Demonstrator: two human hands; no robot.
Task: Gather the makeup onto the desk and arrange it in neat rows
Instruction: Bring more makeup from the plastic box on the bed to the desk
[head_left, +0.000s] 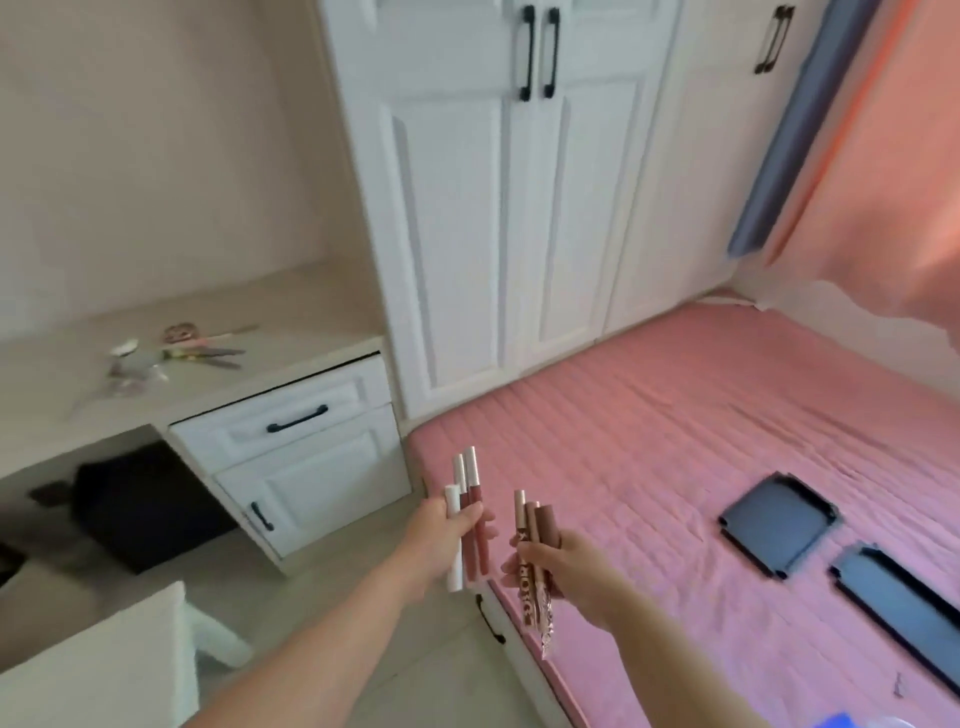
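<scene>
Left hand (441, 535) has its grip round three slim lip tubes (467, 525), right hand (566, 571) round three brown ones (535, 551); light, stiff, probably slick, so mid-barrel looks safest.

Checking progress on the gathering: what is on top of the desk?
On the desk lies a small loose pile of makeup, pencils among it. The blur hides what each piece is.

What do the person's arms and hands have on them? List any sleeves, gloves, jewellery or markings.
Both forearms are bare as far as the picture shows, with no sleeve in view. The left hand and right hand wear no gloves. No rings, watch, bracelets or markings show, though the picture is somewhat blurred.
</scene>
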